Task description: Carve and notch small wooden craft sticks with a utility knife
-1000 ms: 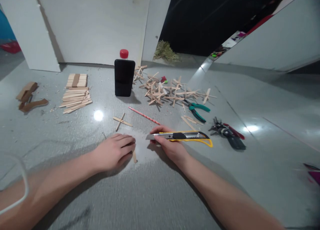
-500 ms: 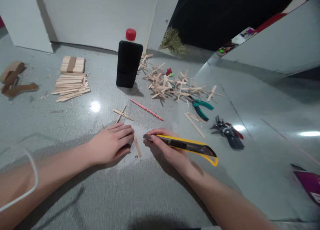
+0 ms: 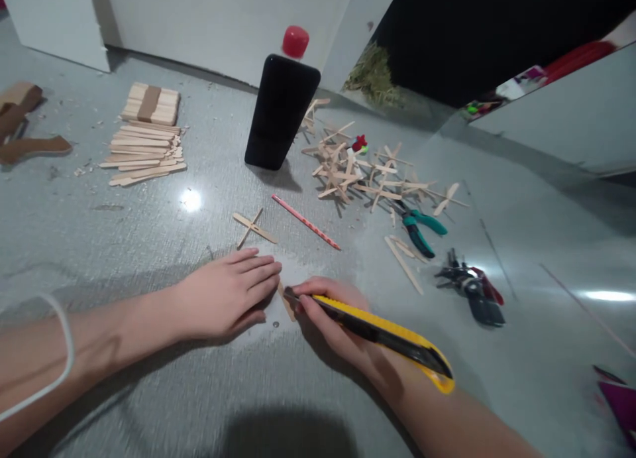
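My left hand (image 3: 230,293) lies flat on the grey surface, fingers stretched out, over the upper end of a wooden craft stick (image 3: 287,305). Only the stick's lower part shows beside the fingertips. In my right hand (image 3: 332,315) is a yellow and black utility knife (image 3: 392,332), closed in the fingers near its front end. The knife's tip is at the craft stick, just right of my left fingertips; whether the blade touches the wood I cannot tell. Beyond my left hand two craft sticks form a cross (image 3: 254,227), with a slot in one stick.
A red pencil (image 3: 305,222) lies ahead, before a black phone (image 3: 281,110) leaning on a red-capped bottle (image 3: 295,42). Stacked craft sticks (image 3: 146,153) lie left. A heap of crossed sticks (image 3: 342,170), green-handled pliers (image 3: 420,229) and keys (image 3: 470,286) lie right.
My right hand has brought the knife tip left and down onto the craft stick, and the knife's back end tilts lower. My left hand still covers the stick. The view has shifted slightly.
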A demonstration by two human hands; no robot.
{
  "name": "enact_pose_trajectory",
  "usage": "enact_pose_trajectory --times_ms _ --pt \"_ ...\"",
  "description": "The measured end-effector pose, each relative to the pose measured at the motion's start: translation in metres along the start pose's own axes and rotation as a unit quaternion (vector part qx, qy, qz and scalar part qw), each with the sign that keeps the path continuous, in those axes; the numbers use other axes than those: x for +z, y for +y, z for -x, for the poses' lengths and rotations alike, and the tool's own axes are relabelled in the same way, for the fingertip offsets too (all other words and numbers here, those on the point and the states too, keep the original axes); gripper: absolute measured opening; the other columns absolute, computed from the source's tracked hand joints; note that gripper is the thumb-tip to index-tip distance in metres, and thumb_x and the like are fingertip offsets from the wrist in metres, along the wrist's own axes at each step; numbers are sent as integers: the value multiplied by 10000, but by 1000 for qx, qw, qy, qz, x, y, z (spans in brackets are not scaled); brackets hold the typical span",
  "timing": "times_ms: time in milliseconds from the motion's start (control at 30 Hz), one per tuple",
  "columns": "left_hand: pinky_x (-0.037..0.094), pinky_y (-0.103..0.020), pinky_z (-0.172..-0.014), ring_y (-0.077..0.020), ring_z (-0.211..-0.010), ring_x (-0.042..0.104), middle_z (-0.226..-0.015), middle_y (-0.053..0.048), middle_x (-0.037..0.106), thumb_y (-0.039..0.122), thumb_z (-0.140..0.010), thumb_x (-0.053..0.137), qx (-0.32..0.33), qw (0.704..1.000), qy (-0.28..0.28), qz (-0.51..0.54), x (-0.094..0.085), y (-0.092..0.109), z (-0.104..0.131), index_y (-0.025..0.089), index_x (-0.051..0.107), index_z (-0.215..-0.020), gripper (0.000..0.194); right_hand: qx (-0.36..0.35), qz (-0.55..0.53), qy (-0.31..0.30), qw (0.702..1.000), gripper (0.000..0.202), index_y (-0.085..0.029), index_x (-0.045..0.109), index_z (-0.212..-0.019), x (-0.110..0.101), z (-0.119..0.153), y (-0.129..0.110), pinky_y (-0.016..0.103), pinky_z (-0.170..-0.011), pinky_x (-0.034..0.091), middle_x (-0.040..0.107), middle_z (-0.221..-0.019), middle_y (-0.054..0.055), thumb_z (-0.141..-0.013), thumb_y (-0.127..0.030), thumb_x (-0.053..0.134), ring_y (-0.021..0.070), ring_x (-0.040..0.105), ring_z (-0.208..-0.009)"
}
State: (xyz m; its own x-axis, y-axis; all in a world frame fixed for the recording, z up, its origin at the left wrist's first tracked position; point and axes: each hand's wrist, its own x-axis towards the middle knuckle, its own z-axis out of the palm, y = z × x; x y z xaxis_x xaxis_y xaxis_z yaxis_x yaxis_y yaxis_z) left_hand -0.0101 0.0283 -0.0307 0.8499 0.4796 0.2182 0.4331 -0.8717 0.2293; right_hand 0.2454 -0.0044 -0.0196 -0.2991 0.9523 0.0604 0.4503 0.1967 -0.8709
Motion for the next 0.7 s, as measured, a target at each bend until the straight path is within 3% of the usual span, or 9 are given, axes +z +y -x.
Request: enact_pose_trajectory --times_ms 133,267,700 --pt "473 -477 -1167 -326 -1252 676 -1374 -180 702 389 -1064 515 6 997 46 -67 1 6 0 21 681 -1317 476 15 1 3 1000 78 -268 743 -969 -5 -2 3 236 -669 569 771 -811 -10 -969 -252 666 137 728 -711" --pt "483 -460 -1155 -324 -1230 691 -1349 -194 713 335 -1077 498 19 992 69 -102 -1 10 1 -6 709 -1269 445 8 0 7 1000 89 -252 746 -934 -4 -4 3 241 -666 580 784 -811 5 -958 -240 661 143 737 -707" --pt "545 -434 -1100 -299 -1255 700 -1361 -170 709 306 -1105 403 -2 998 46 -53 0 10 1 7 688 -1314 462 -59 10 -3 998 86 -256 735 -980 1 -7 1 248 -733 616 814 -886 1 -959 -212 664 136 771 -765"
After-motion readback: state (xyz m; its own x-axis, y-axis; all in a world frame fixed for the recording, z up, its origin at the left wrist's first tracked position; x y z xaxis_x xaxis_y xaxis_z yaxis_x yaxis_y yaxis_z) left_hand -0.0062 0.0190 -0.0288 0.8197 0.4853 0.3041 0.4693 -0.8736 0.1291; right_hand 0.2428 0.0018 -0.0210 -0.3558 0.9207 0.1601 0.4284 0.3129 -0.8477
